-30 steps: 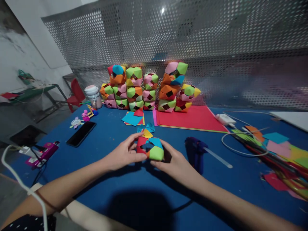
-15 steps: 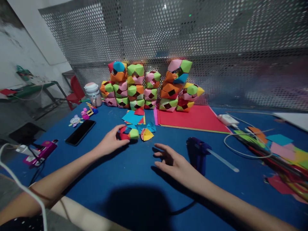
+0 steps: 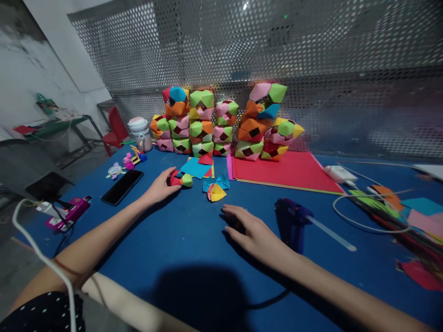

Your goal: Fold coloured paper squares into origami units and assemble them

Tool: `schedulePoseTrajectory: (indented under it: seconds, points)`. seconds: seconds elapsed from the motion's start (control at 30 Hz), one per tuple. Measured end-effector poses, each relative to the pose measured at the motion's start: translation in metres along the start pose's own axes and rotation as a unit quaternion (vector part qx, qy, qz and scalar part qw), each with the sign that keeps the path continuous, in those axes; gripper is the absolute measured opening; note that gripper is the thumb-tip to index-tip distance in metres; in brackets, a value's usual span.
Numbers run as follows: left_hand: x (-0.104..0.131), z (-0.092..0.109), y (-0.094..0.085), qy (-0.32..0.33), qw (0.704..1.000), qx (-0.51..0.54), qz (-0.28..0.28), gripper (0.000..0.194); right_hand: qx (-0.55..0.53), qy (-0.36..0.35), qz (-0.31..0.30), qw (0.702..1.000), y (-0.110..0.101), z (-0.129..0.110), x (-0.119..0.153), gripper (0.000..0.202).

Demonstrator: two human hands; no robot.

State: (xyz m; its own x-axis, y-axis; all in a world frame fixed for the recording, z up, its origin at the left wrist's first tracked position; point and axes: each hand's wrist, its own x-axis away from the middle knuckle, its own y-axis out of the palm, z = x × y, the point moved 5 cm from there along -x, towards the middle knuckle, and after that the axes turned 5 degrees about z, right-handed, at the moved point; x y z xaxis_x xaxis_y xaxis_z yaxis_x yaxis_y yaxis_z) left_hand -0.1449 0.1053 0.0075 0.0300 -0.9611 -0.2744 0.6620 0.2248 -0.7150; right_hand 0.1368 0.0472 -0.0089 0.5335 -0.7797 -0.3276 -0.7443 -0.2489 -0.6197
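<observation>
My left grip (image 3: pixel 157 188) pinches one joined paper ball (image 3: pixel 187 180) left of the loose folded pieces (image 3: pixel 217 192); my right grip (image 3: pixel 251 229) is spread to their right; assembled balls (image 3: pixel 201 131) stand behind them.

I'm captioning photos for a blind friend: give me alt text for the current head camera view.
A left hand holds a small red and green folded-paper ball at a blue table, while the right hand is open beside a dark glue gun. Folded blue and yellow pieces lie between the hands; behind, colourful paper shapes stand stacked before a perforated metal panel.
</observation>
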Motion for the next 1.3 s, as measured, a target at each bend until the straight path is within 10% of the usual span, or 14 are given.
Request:
schedulePoseTrajectory:
  seconds: [0.33, 0.83, 1.03, 1.3]
  points:
    - [0.012, 0.012, -0.007, 0.035, 0.999, -0.003, 0.008, 0.059, 0.041, 0.09, 0.108, 0.989, 0.004, 0.029, -0.054, 0.041]
    - [0.021, 0.028, -0.003, 0.116, 0.99, -0.076, 0.038, 0.026, 0.094, 0.13, 0.092, 0.983, 0.018, 0.036, -0.065, 0.027]
    - [0.02, 0.024, -0.009, 0.009, 0.993, 0.106, 0.045, 0.025, 0.084, 0.13, 0.1, 0.983, 0.012, 0.028, -0.065, 0.02]
    - [0.023, 0.022, -0.009, -0.163, 0.92, 0.357, 0.007, 0.033, 0.066, 0.127, 0.129, 0.981, 0.002, 0.029, -0.062, 0.022]
